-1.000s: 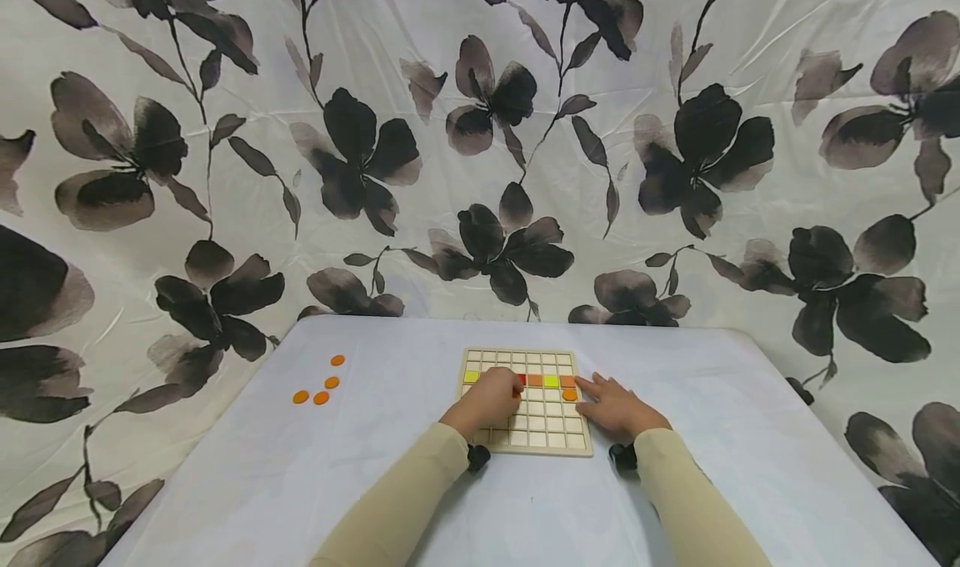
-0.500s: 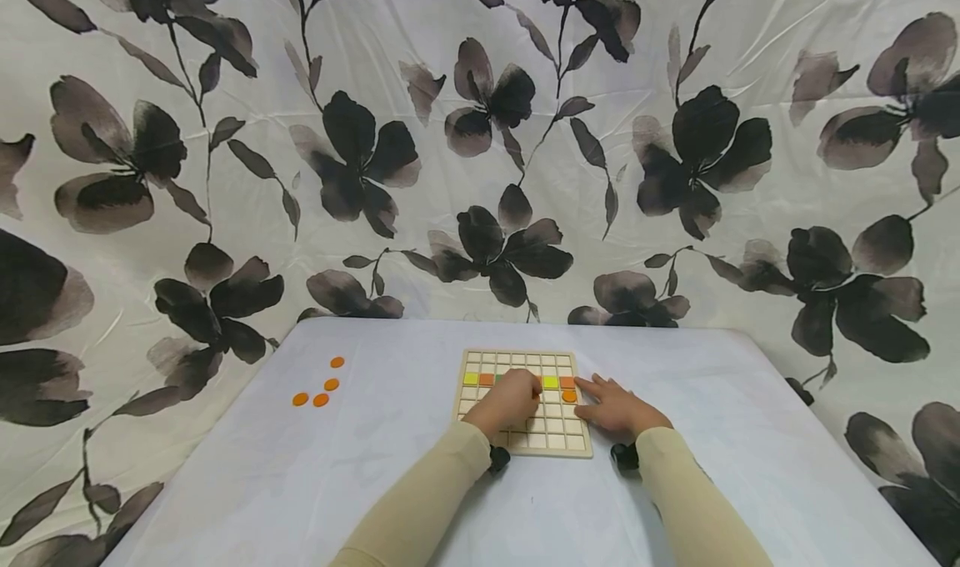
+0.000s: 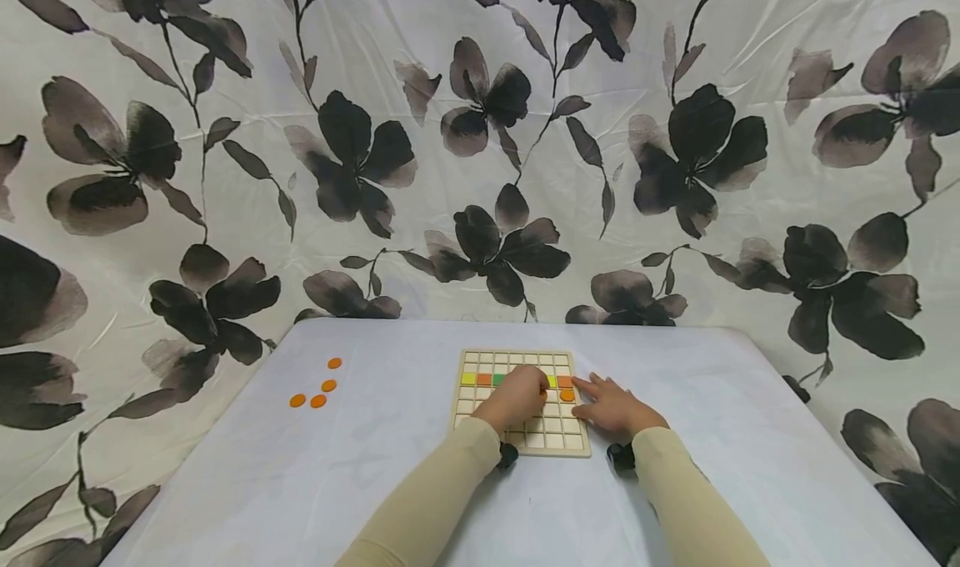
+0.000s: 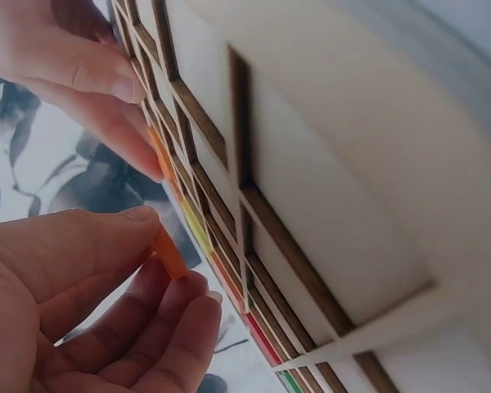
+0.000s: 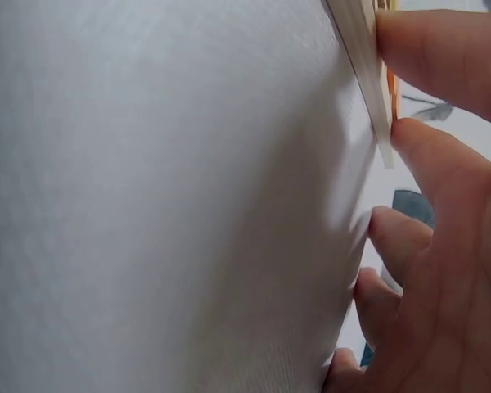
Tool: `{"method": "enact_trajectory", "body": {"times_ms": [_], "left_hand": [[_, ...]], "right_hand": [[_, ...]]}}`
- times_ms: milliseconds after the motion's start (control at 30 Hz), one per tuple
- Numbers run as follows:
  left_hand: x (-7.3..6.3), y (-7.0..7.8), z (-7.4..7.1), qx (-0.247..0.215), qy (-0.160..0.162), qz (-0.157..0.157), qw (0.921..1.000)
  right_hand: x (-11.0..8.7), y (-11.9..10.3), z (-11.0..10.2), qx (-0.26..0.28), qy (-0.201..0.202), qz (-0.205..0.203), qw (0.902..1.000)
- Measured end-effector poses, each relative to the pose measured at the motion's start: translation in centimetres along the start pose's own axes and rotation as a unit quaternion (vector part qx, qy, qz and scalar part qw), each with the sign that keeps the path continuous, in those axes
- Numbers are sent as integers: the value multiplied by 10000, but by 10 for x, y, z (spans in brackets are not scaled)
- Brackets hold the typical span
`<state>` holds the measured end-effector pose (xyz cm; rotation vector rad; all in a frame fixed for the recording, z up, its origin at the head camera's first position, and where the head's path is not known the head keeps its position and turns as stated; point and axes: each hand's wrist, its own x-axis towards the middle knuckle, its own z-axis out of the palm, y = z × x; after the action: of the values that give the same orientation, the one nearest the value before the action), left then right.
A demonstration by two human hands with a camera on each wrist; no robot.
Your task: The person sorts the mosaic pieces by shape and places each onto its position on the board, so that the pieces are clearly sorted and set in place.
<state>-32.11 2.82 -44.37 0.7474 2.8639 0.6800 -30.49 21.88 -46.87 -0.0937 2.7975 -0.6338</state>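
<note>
A wooden grid board (image 3: pixel 551 444) lies on the table, with a row of coloured squares in it: yellow, orange, green and others partly behind my left hand (image 3: pixel 519 396). That hand is over the board and pinches an orange disc (image 4: pixel 170 255) between thumb and fingertips, held on edge just above the cells. Another orange disc (image 3: pixel 567 395) sits in the rightmost column, below the orange square (image 3: pixel 566 381). My right hand (image 3: pixel 617 407) rests with spread fingers at the board's right side; in the right wrist view its thumb and one fingertip touch the board's edge (image 5: pixel 367 74).
Several loose orange discs (image 3: pixel 328 385) lie flat on the left part of the white table (image 3: pixel 247 492). Behind the table's far edge hangs a white cloth (image 3: pixel 420 283) with dark flowers.
My left hand has moved right along the row, uncovering the orange and green squares at its left. The right hand has stayed at the board's edge.
</note>
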Motion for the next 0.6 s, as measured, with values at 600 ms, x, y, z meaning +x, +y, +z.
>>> {"method": "enact_trajectory", "body": {"times_ms": [600], "left_hand": [[15,9,7,173,-139,30,9997]], "right_hand": [[-2,1,-4,139,-148,27,9998]]}}
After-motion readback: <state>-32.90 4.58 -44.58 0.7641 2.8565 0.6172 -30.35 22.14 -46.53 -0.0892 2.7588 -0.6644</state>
